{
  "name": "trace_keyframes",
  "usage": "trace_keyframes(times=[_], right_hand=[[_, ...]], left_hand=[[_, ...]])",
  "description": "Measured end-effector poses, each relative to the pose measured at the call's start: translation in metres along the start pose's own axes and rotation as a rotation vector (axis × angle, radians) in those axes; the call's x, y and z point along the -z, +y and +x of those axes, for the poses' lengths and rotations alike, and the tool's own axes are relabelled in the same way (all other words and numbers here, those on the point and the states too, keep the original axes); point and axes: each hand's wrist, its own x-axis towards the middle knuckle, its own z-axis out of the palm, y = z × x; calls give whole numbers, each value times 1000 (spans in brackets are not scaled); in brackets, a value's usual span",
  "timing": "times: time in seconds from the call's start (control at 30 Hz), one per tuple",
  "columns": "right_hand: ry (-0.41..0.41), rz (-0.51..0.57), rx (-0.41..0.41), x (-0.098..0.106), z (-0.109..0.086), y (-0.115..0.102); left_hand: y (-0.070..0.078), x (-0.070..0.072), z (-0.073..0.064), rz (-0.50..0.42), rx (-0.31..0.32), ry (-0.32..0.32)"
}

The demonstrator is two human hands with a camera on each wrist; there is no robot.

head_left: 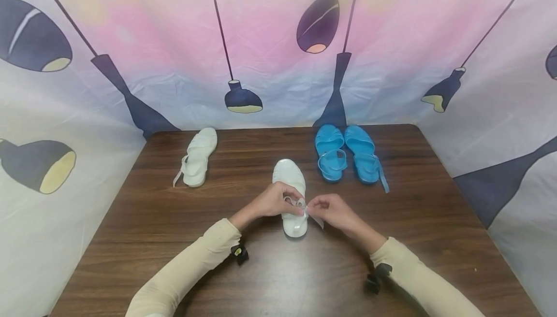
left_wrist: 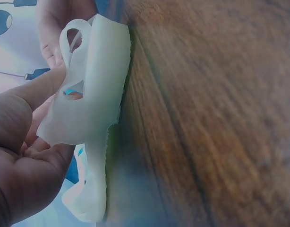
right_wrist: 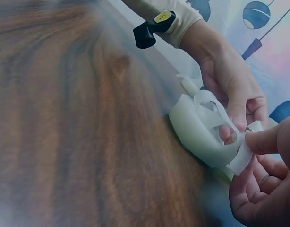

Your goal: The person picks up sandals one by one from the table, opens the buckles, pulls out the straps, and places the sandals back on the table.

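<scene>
A white sandal (head_left: 289,171) lies sole down near the middle of the table, toe pointing away from me. My left hand (head_left: 275,201) reaches over its left side and holds the ankle strap between thumb and fingers. On the other side, my right hand (head_left: 334,211) pinches the strap by the small buckle (right_wrist: 249,128), which its thumb partly covers. The strap's loose end (head_left: 320,221) hangs below the right fingers. In the left wrist view, the strap makes a loop (left_wrist: 64,40) above the heel (left_wrist: 107,61). Both hands' fingertips are close together at the buckle.
The other white sandal (head_left: 202,150) stands at the back left, its strap end trailing onto the wooden table (head_left: 174,239). At the back right sit two blue sandals, one (head_left: 328,138) beside the other (head_left: 360,140). A printed cloth (head_left: 270,65) hangs behind the table.
</scene>
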Motion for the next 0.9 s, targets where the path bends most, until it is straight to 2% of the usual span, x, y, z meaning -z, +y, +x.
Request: trace_keyframes(times=[0.2,0.5,0.7,0.9], right_hand=[[9,16,47,-1,4,-2],[-14,1,-45,3,-3,0],[-25,5,0,4,-4,2],[-27,21,56,2,3,0]], left_hand=[[0,-1,1,14,8,2],[-2,1,1,0,1,-4],[-3,1,0,-13,9,-18],[-1,1,1,-17,-3,-30]])
